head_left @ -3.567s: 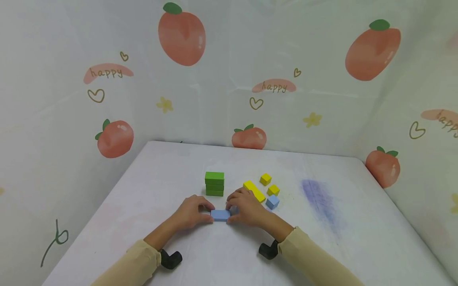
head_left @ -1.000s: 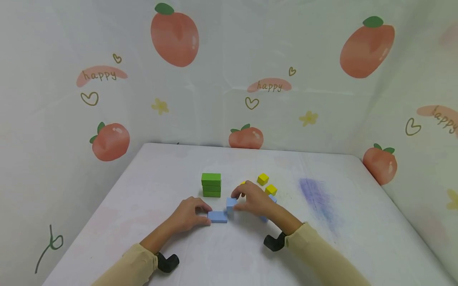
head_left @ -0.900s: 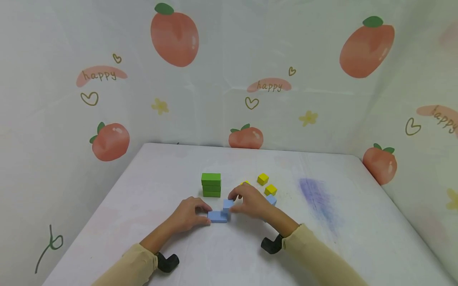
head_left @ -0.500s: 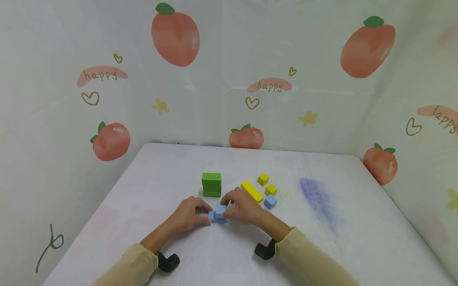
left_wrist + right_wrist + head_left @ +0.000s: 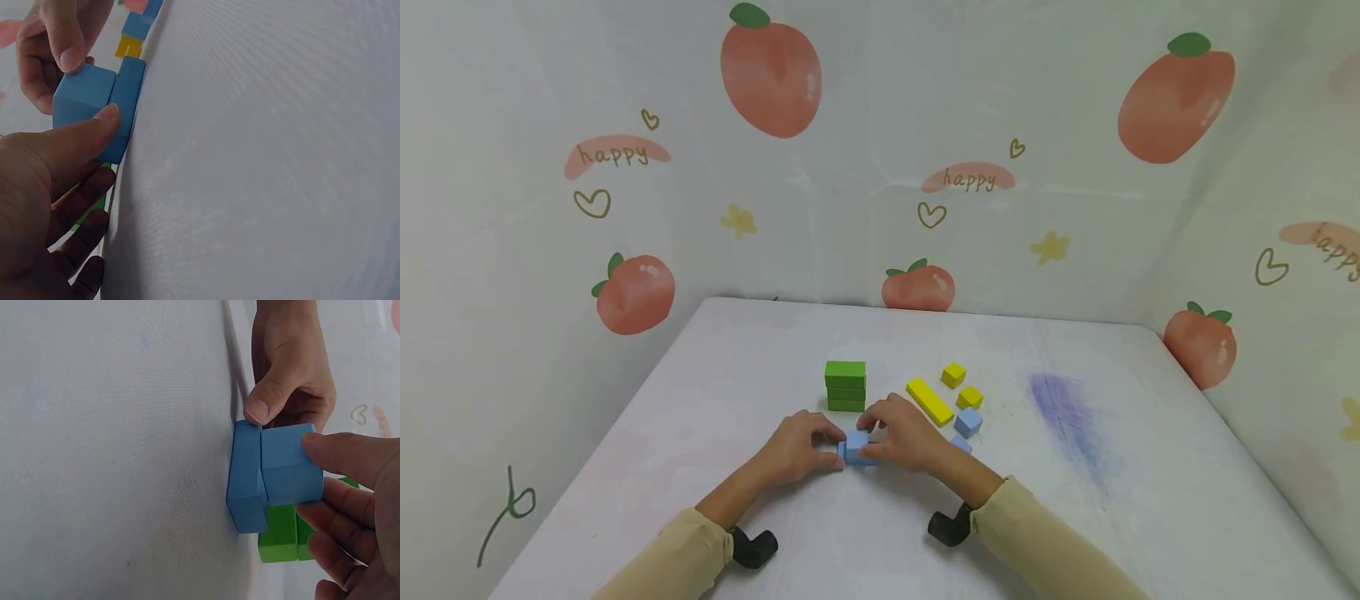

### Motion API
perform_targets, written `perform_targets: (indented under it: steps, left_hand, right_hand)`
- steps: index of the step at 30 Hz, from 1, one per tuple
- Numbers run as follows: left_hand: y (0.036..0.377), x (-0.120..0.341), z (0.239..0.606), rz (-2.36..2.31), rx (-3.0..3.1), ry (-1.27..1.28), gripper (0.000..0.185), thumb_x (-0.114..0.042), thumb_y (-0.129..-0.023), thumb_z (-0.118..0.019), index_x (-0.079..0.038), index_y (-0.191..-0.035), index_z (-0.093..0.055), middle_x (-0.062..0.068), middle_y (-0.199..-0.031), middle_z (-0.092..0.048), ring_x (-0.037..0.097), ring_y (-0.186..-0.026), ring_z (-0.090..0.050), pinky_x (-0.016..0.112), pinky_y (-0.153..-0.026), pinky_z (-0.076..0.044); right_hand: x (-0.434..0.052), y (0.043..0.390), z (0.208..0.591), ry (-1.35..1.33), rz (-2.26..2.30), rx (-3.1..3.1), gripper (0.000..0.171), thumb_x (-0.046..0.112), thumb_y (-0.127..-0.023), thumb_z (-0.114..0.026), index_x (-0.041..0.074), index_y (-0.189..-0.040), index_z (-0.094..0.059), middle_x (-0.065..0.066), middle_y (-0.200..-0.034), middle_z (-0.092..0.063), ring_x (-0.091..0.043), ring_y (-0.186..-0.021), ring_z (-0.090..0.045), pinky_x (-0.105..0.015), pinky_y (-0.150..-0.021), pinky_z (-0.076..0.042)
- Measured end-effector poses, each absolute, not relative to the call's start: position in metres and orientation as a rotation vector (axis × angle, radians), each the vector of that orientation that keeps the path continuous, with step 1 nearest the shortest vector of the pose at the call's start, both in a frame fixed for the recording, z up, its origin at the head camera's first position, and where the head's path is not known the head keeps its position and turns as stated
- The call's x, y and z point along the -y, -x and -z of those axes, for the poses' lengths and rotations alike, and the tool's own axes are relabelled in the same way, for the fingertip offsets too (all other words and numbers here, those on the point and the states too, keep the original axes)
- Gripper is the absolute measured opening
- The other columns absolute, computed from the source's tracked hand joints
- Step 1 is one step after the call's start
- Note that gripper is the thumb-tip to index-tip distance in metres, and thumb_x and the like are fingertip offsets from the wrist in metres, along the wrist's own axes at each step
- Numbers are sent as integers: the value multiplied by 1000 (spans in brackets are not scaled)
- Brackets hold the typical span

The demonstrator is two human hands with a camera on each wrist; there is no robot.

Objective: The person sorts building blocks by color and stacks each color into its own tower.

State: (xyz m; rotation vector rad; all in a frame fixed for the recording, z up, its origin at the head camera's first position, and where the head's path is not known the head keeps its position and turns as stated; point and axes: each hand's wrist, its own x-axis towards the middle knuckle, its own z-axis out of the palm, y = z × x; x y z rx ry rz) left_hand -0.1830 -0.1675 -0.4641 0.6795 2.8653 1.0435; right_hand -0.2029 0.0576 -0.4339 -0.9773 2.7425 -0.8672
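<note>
At 3 o'clock from the left hand (image 5: pixel 793 451), flat blue block (image 5: pixel 245 478) lies on the bench (image 5: pixel 760 358), its near end pinched between that hand's thumb and fingers. Blue cube (image 5: pixel 857 448) sits on top of it, at 9 o'clock from the right hand (image 5: pixel 904 437), whose thumb and fingers pinch it, parted only cube-wide. Green block stack (image 5: pixel 846 387) at 12 o'clock from the cube, near; yellow bar (image 5: pixel 930 402) at 2 o'clock, well apart.
</note>
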Motion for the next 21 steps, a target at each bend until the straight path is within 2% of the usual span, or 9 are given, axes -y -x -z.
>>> perform_targets:
  steps: [8, 21]
  left_hand:
    - [184, 172, 464, -1071, -2838, -717, 33, -27, -73, -86, -16, -101, -73, -13, -96, -66, 13, -95, -56, 36, -86, -46]
    - [185, 174, 463, -1066, -2856, -766, 32, -25, -71, -87, -14, -98, -73, -12, -92, -64, 12, -90, -56, 35, -82, -46]
  right_hand:
    - [-53, 202, 433, 961, 865, -2747, 29, 30, -80, -81, 18, -105, -71, 13, -92, -61, -14, -91, -51, -25, -77, -44]
    - [-48, 201, 432, 1020, 891, -2759, 29, 28, -79, -82, 16, -103, -71, 10, -91, -62, -11, -87, -50, -24, -75, -44]
